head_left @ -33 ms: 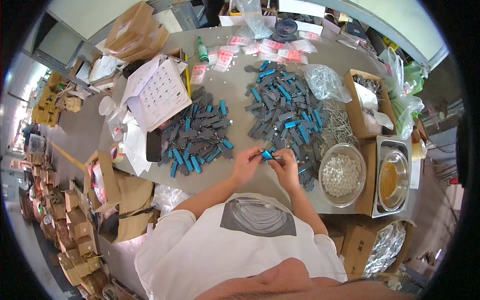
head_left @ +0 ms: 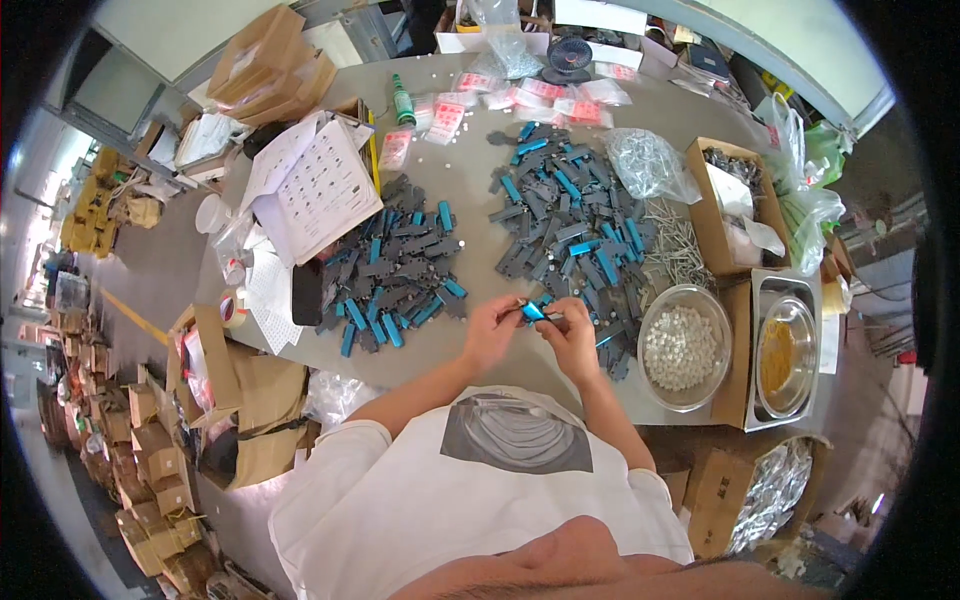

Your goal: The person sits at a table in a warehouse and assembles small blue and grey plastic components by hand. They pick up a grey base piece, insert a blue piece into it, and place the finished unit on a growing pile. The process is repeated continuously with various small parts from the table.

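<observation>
Close to the table's near edge, my left hand (head_left: 488,334) and my right hand (head_left: 572,340) pinch one small part with a shiny blue face (head_left: 533,312) between them. The fingertips cover its ends, so its full shape is hidden. Just beyond my right hand spreads a large pile of dark grey and blue oblong parts (head_left: 570,215). A second pile of the same parts (head_left: 390,265) lies left of my left hand. To the right of my right hand, a clear round bowl (head_left: 686,398) holds small white pieces (head_left: 682,348).
Long metal pins (head_left: 678,250) lie beside the right pile, below a clear plastic bag (head_left: 650,165). A cardboard box (head_left: 700,220) and a metal tray (head_left: 812,350) stand at the right. Papers (head_left: 318,190), a phone (head_left: 307,292) and a green bottle (head_left: 402,100) are on the left.
</observation>
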Tool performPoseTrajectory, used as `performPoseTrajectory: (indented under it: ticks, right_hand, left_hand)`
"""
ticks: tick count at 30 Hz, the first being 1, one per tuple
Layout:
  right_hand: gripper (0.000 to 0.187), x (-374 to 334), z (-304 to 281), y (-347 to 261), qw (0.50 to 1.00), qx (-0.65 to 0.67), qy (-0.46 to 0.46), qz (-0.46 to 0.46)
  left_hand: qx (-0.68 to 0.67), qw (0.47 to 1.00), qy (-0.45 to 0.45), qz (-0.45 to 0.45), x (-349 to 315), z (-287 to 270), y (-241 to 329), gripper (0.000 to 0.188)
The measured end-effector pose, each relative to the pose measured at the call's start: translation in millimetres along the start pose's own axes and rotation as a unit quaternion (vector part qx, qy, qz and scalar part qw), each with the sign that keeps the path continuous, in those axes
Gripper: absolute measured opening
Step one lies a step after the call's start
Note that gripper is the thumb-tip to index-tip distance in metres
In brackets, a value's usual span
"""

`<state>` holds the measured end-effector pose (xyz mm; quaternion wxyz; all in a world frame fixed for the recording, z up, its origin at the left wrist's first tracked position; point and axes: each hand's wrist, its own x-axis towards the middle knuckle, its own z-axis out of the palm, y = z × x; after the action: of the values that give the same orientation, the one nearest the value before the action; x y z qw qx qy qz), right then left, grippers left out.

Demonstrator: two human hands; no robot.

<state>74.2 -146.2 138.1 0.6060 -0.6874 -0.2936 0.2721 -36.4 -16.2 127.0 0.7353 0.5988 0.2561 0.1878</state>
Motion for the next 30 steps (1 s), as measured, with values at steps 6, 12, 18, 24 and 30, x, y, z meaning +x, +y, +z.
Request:
performPoseTrajectory:
  ticks: [6,12,18,24,30]
  right_hand:
    - [0.023,-20.8,15.3,-22.0,0.999,-0.043,0.005,0.002]
    - [0.023,-39.8,45.9,-45.1,0.993,-0.06,0.097,-0.002]
    - [0.02,-51.8,60.2,-49.9,0.981,-0.148,-0.005,0.124]
    - [0.026,-57.0,64.3,-37.1,0.977,-0.108,-0.144,0.114]
    - [0.031,-42.8,81.8,-21.9,0.965,-0.194,-0.154,0.089]
  left_hand:
    - [0.005,0.999,0.015,0.03,-16.2,-13.0,7.4,0.025]
    - [-0.047,0.998,-0.014,0.035,-33.3,-32.4,20.8,0.022]
    - [-0.009,0.998,-0.065,-0.008,-47.1,-58.3,35.9,0.021]
    - [-0.203,0.967,-0.023,-0.154,-53.6,-79.5,16.3,0.016]
    - [-0.209,0.965,0.025,-0.156,-54.9,-95.4,7.7,0.016]
